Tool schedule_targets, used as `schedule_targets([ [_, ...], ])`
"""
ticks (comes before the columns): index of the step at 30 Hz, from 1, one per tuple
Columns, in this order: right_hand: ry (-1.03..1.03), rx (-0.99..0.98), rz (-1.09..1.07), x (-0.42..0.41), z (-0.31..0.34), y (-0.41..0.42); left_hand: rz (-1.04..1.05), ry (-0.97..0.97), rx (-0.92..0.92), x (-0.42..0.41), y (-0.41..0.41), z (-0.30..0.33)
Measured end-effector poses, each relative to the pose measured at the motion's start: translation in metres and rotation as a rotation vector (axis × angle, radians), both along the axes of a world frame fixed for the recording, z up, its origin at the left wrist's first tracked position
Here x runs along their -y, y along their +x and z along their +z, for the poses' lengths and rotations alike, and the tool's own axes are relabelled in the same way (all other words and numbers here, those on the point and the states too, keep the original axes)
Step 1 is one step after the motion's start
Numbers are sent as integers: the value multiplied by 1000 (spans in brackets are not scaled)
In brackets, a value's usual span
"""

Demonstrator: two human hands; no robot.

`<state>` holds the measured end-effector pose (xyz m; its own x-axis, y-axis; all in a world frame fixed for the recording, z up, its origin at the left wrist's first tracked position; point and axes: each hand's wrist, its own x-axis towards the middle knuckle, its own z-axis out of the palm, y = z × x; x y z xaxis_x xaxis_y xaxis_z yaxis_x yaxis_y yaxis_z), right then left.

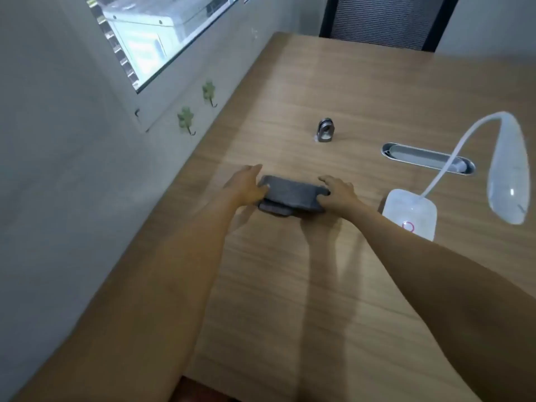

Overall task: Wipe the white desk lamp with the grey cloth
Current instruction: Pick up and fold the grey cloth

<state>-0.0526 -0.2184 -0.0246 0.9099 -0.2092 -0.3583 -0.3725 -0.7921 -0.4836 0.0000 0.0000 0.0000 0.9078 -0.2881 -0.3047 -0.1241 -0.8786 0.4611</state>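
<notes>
So both hands are on the folded grey cloth, soft and fuzzy-looking, on the wood-grain desk. Left hand and right hand pinch its ends. The glossy white lamp with its bendy neck stands just right.

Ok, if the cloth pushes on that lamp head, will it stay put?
Probably not: the lamp head hangs from a thin curved neck, so it will likely flex. Its base looks small and light, so it may slide or tip.
</notes>
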Motion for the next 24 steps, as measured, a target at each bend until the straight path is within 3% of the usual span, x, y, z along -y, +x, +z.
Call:
schedule_targets([
  [5, -191, -13, 124, -4, -1, 3, -129, 73, -75, 15, 9, -6],
  [10, -195, 62, 149, -4, 6, 1, -119, 134, 81, 9, 9, -6],
  [15, 178, 230, 26, -2, 25, -21, -51, -71, 106, -2, 7, 11],
  [20, 484, 206, -149, 10, 38, -39, 63, -283, -96, 2, -1, 41],
  [24, 782, 154, -417, 23, 42, -51, 178, -422, -280, 23, -13, 57],
])
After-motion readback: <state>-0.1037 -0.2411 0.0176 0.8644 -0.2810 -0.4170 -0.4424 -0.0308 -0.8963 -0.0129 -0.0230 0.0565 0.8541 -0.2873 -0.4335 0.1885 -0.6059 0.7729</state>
